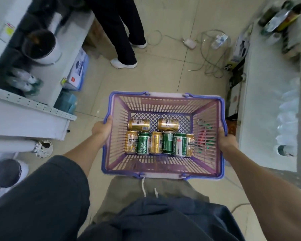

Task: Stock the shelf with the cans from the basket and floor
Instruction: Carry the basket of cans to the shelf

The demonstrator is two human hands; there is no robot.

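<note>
I hold a purple plastic basket (165,101) in front of my waist, above the tiled floor. My left hand (102,130) grips its left rim and my right hand (224,139) grips its right rim. Several cans lie on their sides on the basket's bottom: gold cans (139,124) and green cans (143,143) in a row, with two gold ones behind. More red and green cans (204,134) show blurred through the basket's right wall, on the floor below. A white shelf (31,105) stands at my left.
Another person's legs (122,40) in black trousers and white shoes stand ahead on the floor. Cables and a white adapter (189,42) lie ahead right. A second white shelf (268,105) with bottles lines the right. Boxes (78,70) sit on the floor by the left shelf.
</note>
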